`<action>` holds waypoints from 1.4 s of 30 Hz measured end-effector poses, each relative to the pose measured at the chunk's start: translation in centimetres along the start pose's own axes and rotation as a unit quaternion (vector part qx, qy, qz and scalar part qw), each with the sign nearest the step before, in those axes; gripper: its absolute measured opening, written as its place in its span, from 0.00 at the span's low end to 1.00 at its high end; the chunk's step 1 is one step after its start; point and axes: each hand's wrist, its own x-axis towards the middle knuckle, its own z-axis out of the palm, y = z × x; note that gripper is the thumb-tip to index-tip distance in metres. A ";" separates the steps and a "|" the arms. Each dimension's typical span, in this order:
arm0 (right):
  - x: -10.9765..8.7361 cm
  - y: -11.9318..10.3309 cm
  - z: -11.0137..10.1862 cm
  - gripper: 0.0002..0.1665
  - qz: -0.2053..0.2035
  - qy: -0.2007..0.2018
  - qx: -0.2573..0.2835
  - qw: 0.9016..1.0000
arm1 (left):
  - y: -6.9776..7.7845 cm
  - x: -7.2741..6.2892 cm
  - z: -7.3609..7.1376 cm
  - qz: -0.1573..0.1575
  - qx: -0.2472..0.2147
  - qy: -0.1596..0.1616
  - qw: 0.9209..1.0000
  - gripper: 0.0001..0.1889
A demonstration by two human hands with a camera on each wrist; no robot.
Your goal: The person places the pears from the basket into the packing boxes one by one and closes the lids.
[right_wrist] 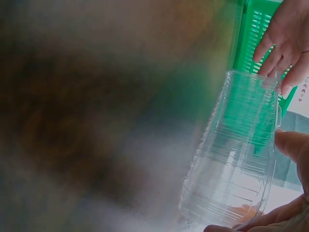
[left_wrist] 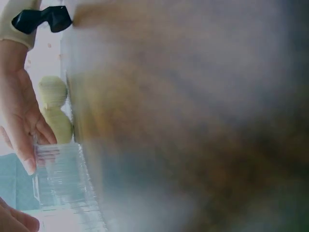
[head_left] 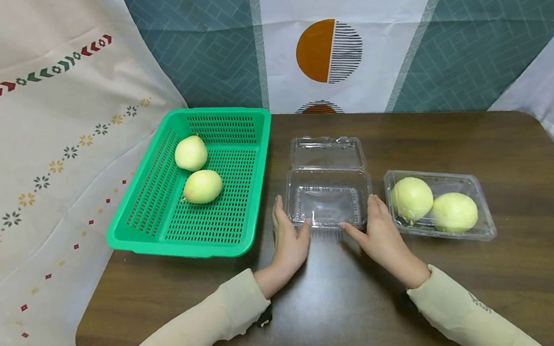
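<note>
A clear plastic clamshell box (head_left: pixel 329 198) sits on the table in the head view, its lid (head_left: pixel 326 153) folded back away from me. Nothing lies inside. My left hand (head_left: pixel 291 241) touches its left side with fairly straight fingers, thumb by the front rim. The right hand (head_left: pixel 383 235) rests likewise against its right side, thumb near the front right corner. In the right wrist view the box (right_wrist: pixel 236 150) stands between the left hand (right_wrist: pixel 287 48) and the right thumb (right_wrist: pixel 292 145). The left wrist view shows the right fingers (left_wrist: pixel 46 128) at the box's far end.
Left of the box, a green plastic basket (head_left: pixel 249 220) holds a pear (head_left: pixel 191 153) and another pear (head_left: pixel 203 187). To the right, a second clear box (head_left: pixel 483 214) contains two pears (head_left: pixel 412 199). A patterned cloth (head_left: pixel 195 47) hangs behind the brown table (head_left: pixel 532 170).
</note>
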 end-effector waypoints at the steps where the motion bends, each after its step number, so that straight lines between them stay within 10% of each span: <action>1: 0.0 0.0 0.0 0.53 -0.001 0.000 -0.001 1.000 | 0.0 0.0 0.0 0.004 0.000 0.000 1.000 0.41; 28: 0.1 0.0 -0.1 0.54 -0.002 0.009 0.002 1.000 | 3.9 0.6 -1.6 0.069 0.071 -0.053 0.994 0.44; 42: 0.4 0.2 0.0 0.54 -0.001 -0.009 0.012 1.000 | 7.9 1.7 -3.9 0.034 0.007 -0.175 0.984 0.21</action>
